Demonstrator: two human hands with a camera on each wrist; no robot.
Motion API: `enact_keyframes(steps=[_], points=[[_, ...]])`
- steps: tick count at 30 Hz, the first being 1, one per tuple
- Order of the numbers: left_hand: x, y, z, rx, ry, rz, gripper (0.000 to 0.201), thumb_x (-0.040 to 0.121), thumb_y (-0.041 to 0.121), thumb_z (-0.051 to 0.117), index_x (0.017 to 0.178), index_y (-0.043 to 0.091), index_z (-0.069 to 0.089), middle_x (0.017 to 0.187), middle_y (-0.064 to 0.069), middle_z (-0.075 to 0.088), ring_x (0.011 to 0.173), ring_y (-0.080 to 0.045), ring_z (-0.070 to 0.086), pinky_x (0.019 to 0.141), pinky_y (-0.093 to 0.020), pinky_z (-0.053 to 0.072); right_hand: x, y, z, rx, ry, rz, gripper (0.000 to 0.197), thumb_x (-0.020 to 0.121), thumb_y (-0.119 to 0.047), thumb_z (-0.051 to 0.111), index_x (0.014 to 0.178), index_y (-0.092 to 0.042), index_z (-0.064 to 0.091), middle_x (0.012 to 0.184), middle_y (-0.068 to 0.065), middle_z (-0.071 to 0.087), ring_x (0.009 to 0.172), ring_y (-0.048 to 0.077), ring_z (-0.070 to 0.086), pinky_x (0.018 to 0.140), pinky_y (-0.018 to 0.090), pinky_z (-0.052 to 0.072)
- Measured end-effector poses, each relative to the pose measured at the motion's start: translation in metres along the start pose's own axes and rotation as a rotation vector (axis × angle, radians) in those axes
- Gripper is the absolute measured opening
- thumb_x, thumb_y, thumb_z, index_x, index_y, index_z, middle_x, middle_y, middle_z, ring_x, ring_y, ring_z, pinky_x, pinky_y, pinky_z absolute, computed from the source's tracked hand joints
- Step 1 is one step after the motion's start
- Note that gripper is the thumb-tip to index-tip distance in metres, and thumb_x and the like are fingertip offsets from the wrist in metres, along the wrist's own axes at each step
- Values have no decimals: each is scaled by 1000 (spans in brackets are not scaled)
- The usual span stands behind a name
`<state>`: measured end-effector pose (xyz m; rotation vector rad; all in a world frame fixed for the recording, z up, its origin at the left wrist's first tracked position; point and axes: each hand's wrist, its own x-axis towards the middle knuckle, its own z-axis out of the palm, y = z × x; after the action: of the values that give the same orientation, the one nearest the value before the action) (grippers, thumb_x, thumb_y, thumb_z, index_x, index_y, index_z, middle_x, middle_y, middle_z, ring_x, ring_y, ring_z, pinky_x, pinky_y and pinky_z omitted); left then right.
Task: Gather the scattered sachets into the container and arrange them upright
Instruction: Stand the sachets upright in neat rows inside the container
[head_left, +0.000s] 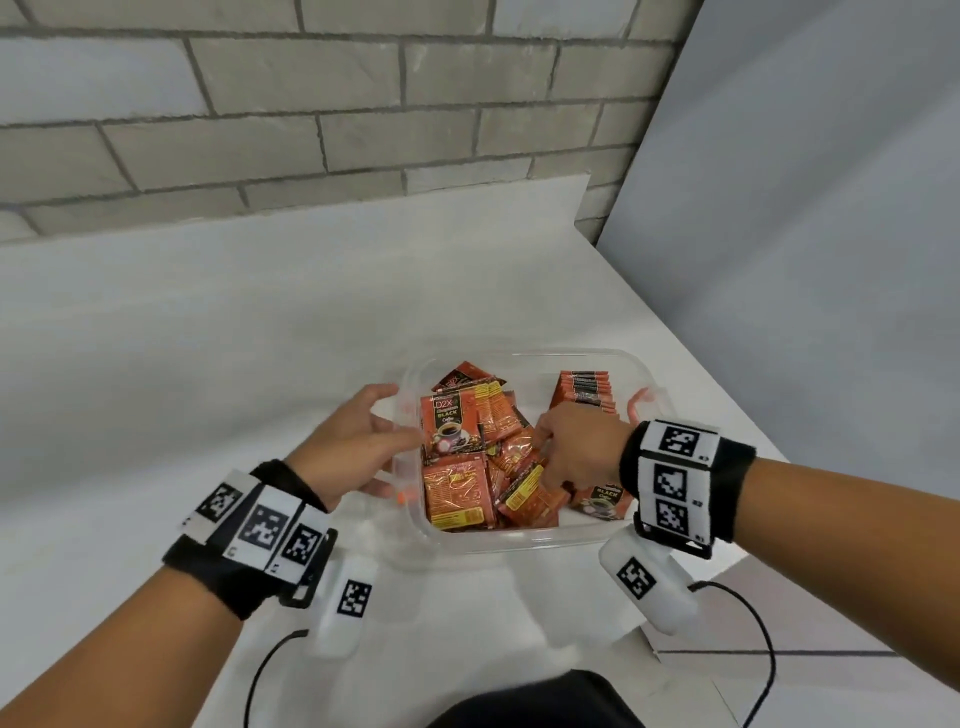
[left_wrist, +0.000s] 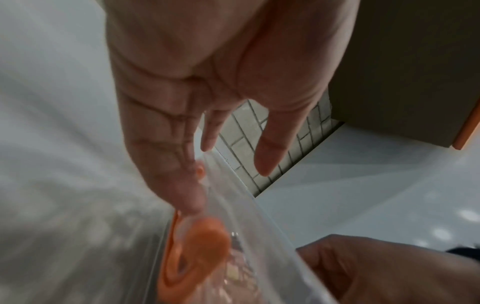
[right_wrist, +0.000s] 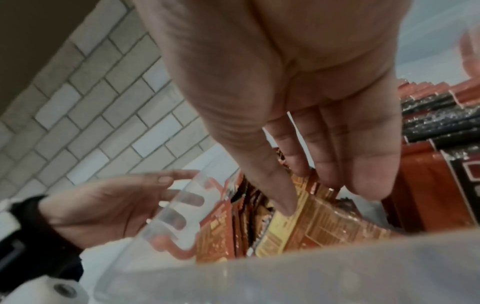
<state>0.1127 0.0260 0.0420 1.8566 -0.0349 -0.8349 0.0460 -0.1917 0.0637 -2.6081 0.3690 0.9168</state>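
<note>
A clear plastic container (head_left: 519, 540) with orange clips (head_left: 641, 400) stands on the white table. Orange coffee sachets (head_left: 457, 488) lie jumbled in its left and middle. A row of sachets (head_left: 584, 389) stands upright at its back right, also in the right wrist view (right_wrist: 441, 123). My left hand (head_left: 382, 431) rests with straight fingers on the outside of the container's left wall (left_wrist: 233, 185). My right hand (head_left: 550, 441) reaches down into the pile. Its thumb (right_wrist: 283, 205) lies on the front of a yellow-panelled sachet (right_wrist: 324, 222), and its fingertips dip behind that sachet's top edge.
A grey brick wall (head_left: 311, 130) runs behind the table, and a plain grey panel (head_left: 805, 234) stands at the right. The table's right edge (head_left: 727, 415) passes close by the container, with tiled floor (head_left: 831, 597) beyond. Black cables (head_left: 763, 649) hang from both wrist units.
</note>
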Motion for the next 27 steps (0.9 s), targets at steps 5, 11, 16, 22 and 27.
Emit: enact_keyframes(steps=[5, 11, 16, 22, 27], points=[[8, -13, 5, -20, 15, 48, 67, 85, 12, 68, 141, 30, 35, 108, -11, 57, 78, -22, 62, 59, -35, 55, 7, -8, 8, -270, -50, -12, 50, 78, -13, 72, 127, -11, 58, 122, 5, 60, 107, 22, 59, 81, 27, 49], [13, -19, 1, -46, -9, 79, 64, 86, 14, 68, 139, 32, 37, 106, -8, 59, 77, -20, 62, 60, -32, 52, 9, -15, 15, -440, -166, -42, 58, 84, -29, 69, 136, -11, 50, 129, 7, 57, 115, 24, 55, 93, 30, 48], [16, -24, -2, -60, -28, 92, 65, 85, 18, 70, 138, 35, 37, 104, -6, 59, 73, -19, 63, 57, -30, 52, -2, -19, 6, -341, -90, -46, 39, 85, -20, 62, 122, -7, 59, 106, 7, 62, 90, 19, 56, 62, 19, 41], [17, -28, -2, -75, -51, 108, 66, 85, 22, 70, 139, 37, 36, 107, -7, 58, 71, -16, 62, 57, -29, 52, -27, -31, -29, -40, 76, -62, 14, 83, -26, 65, 72, -22, 56, 71, -5, 59, 62, 10, 53, 56, 23, 38], [15, -27, -2, -78, -60, 112, 63, 86, 21, 69, 137, 38, 36, 104, -5, 57, 73, -17, 63, 57, -29, 53, -8, -56, -7, -85, -74, -95, 51, 87, -29, 64, 133, -17, 46, 115, 1, 59, 83, 11, 52, 60, 18, 37]])
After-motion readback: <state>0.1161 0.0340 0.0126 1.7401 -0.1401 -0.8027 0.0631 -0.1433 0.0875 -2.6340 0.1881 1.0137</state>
